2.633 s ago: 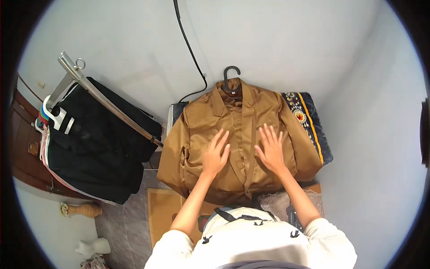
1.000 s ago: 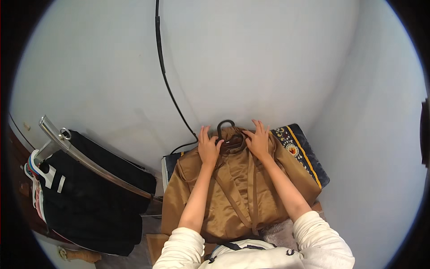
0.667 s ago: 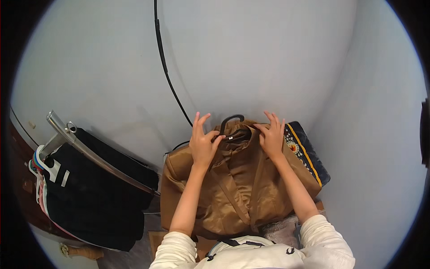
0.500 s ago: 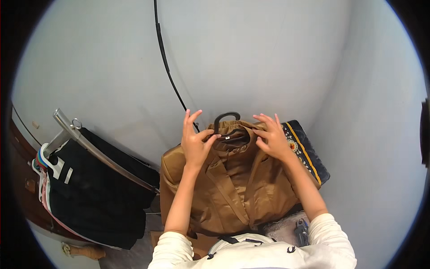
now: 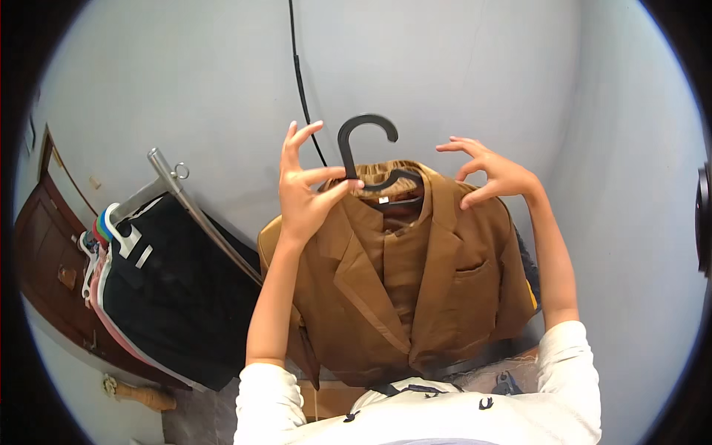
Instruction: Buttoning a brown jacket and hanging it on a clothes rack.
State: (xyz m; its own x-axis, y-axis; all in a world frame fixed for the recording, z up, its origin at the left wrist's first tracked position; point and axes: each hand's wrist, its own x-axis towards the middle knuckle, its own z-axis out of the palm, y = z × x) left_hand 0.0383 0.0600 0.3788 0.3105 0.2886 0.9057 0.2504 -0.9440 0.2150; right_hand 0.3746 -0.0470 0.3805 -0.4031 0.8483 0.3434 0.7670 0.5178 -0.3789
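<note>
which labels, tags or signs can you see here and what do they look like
Small white tag: inside the neck of the brown jacket, just under the black hanger; tiny, squarish.
White size clips: on hangers of the dark clothes on the left rail; narrow, plain.
No packages, signs or screens.

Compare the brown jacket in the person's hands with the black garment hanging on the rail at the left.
The brown collared jacket hangs on a black plastic hanger pinched by the left hand, its front facing the camera; the black garment hangs on a metal rail, seen side-on among others. The right hand is at the jacket's shoulder; nothing touches the black one. Both hang on hangers.
</note>
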